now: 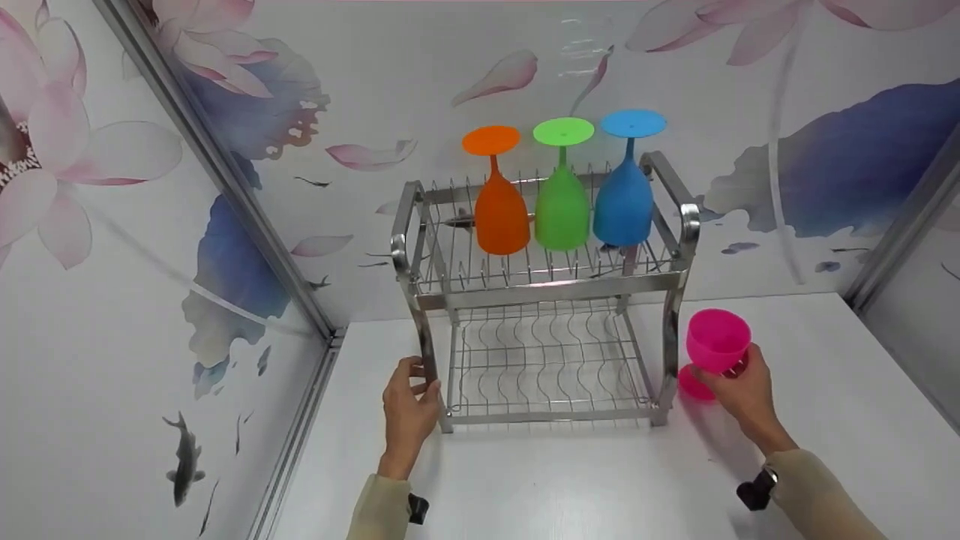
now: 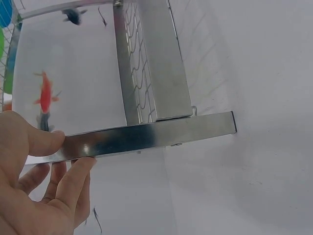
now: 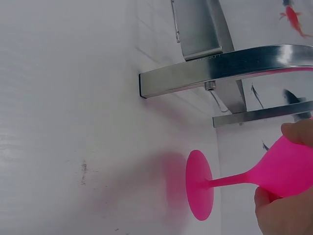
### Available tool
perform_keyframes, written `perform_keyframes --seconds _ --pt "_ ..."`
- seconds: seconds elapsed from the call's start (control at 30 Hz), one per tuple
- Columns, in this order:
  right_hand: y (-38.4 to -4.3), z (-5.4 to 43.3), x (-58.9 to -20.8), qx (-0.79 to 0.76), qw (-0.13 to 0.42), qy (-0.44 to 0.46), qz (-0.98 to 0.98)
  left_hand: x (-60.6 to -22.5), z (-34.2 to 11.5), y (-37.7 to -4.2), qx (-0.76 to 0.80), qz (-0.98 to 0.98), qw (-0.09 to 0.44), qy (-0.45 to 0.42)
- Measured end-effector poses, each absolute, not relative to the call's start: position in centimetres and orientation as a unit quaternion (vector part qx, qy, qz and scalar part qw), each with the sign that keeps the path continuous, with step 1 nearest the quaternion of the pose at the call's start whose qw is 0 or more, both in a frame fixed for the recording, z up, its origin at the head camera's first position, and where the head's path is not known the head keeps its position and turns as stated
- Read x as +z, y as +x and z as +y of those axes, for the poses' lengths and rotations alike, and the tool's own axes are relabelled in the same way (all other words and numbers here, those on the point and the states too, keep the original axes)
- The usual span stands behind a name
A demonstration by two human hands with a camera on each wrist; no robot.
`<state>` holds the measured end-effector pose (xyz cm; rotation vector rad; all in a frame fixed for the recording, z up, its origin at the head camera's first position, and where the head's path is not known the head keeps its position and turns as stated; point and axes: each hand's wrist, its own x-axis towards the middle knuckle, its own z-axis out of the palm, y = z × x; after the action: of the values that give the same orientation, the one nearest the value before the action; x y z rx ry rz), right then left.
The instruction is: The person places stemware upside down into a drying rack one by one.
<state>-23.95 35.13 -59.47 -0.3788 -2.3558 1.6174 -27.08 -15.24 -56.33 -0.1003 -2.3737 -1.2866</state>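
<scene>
A two-tier metal dish rack (image 1: pixel 551 289) stands on the white table. My left hand (image 1: pixel 411 412) grips its front left leg, thumb on one face and fingers on the other; the left wrist view shows this grip on the flat metal leg (image 2: pixel 117 141). Beyond the rack's right side, my right hand (image 1: pixel 744 390) holds a pink goblet (image 1: pixel 718 341) by its bowl, mouth up. The goblet's thin stem and round foot (image 3: pixel 198 186) are close over the tabletop. Upside down on the upper tier are an orange goblet (image 1: pixel 501 217), a green goblet (image 1: pixel 562 214) and a blue goblet (image 1: pixel 624 206).
The lower tier (image 1: pixel 547 356) has a wavy wire shelf. Behind the rack rises a back wall (image 1: pixel 420 67) printed with flowers and fish. A patterned side panel (image 1: pixel 135 300) bounds the table on the left, and another wall (image 1: pixel 922 300) on the right.
</scene>
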Motion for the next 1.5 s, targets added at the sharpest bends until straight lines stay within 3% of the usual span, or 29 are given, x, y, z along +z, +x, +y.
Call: perform_keyframes --seconds 0.73,1.03,1.33,1.5 --pt "-17.6 34.0 -54.7 0.54 0.198 -0.057 -0.816 -55.8 -15.7 -26.3 -0.492 -0.847 0.199 -0.031" --pt "-15.3 32.0 -51.8 0.53 0.23 0.01 -0.817 -54.2 -15.2 -24.9 -0.471 -0.849 0.232 -0.056" --pt "-14.0 29.5 -48.7 0.509 0.222 0.057 -0.83 -50.8 -13.2 -22.3 -0.503 -0.837 0.168 -0.138" --pt "-13.7 28.1 -47.3 0.466 0.248 0.098 -0.844 -48.8 -11.8 -20.8 -0.522 -0.82 0.128 -0.196"
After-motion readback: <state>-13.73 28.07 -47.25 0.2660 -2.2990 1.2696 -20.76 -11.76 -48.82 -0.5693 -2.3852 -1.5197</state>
